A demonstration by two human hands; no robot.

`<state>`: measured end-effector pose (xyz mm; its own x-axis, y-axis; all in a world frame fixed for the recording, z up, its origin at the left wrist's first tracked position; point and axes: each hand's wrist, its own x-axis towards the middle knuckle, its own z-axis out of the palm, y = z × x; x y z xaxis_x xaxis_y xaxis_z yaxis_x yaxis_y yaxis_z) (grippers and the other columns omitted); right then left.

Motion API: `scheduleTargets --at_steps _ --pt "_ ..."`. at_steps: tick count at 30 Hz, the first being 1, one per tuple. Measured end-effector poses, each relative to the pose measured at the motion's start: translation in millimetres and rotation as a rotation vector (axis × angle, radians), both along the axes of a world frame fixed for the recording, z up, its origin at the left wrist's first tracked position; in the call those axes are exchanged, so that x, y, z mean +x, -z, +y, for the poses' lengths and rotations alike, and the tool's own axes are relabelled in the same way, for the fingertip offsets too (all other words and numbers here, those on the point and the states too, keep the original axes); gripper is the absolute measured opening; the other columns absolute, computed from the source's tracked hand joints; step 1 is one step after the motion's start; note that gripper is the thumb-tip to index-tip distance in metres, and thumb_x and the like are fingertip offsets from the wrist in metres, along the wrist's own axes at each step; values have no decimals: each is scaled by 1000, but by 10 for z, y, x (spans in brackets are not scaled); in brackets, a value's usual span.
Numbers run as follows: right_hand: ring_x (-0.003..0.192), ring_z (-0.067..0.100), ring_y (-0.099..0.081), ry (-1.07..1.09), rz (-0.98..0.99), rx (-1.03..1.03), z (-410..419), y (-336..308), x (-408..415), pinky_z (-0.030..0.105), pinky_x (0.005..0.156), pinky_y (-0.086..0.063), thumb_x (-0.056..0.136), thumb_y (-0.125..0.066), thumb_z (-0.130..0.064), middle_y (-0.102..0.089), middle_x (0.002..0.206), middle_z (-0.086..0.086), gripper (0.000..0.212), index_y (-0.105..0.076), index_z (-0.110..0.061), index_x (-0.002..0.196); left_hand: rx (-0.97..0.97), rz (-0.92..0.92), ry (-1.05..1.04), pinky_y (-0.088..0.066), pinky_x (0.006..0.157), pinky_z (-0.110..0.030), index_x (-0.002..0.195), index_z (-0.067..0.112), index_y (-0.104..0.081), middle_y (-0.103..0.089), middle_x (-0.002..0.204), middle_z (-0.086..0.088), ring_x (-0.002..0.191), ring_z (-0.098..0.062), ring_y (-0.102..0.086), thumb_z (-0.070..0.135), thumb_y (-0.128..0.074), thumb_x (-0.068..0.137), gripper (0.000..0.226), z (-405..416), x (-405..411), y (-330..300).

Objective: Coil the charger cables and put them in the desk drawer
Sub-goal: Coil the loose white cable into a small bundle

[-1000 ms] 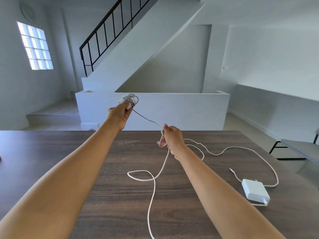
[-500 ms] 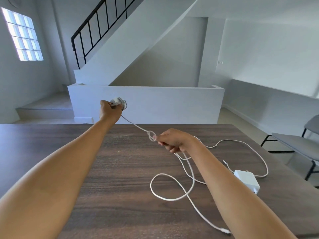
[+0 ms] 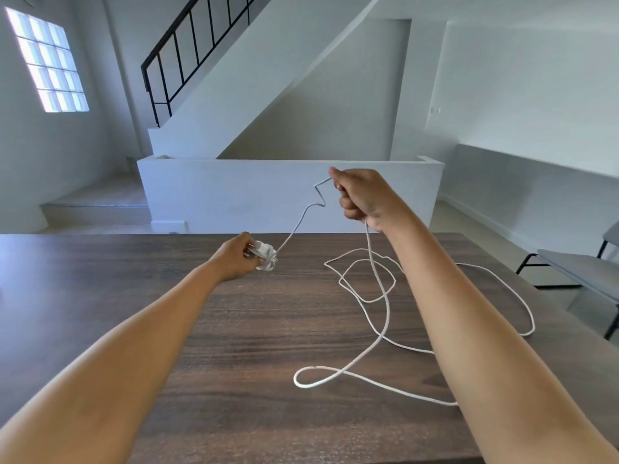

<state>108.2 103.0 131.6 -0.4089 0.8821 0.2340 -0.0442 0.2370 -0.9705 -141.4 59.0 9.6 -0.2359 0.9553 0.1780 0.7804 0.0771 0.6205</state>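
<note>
Cable [image 3: 385, 316] runs from the small coil [image 3: 266, 259] pinched in my left hand [image 3: 234, 259], up to my right hand [image 3: 361, 195], fist closed around it, then trails slack toward the desk's [image 3: 201, 329] right edge.

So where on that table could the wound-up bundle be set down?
Bare wood lies left of the left hand and between the forearms near the table front edge. It is crowded right of centre, where the loose cable loops.
</note>
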Motion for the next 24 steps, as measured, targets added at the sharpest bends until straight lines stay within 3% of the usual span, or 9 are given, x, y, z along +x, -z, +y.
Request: scheduleTargets --at_steps 4,8,12,15,21,24 --pt "32 8 -17 176 45 144 208 -44 -108 13 41 -13 95 -54 -15 -24 37 -9 43 -36 -15 55 -189 -228 256 -52 78 -21 112 6 -56 -68 103 -6 101 -24 -64 6 -69 84 31 -163 93 -103" --pt "37 14 -18 382 26 156 495 72 -109 18 43 -17 93 -51 -17 -24 44 -1 41 -32 -18 57 -366 -613 463 -53 93 -28 126 -2 -53 -63 122 -17 112 -24 -62 1 -66 83 46 -329 111 -236" --pt "47 16 -22 502 -50 116 670 270 -109 26 47 -20 93 -50 -18 -27 52 3 44 -29 -18 54 -455 -904 656 -53 90 -26 128 1 -54 -65 119 -13 109 -20 -64 21 -86 63 75 -437 88 -318" --pt "48 21 -30 551 -187 108 721 480 -137 31 56 -28 93 -49 -20 -34 50 5 45 -31 -16 52 -349 -1116 707 -54 85 -24 114 7 -69 -69 113 -11 105 -19 -67 20 -91 56 64 -480 49 -380" --pt "61 23 -42 500 -389 94 605 891 -208 29 58 -33 96 -45 -22 -49 66 11 32 -47 -8 66 31 -1414 556 -58 77 -23 103 2 -73 -71 106 -14 92 -20 -71 15 -93 50 59 -377 60 -530" --pt "65 22 -44 429 -516 133 458 1056 -273 28 61 -33 97 -45 -20 -46 59 7 38 -41 -10 60 177 -1586 349 -59 72 -23 103 -4 -66 -68 101 -16 83 -20 -73 4 -72 76 28 -280 155 -606"
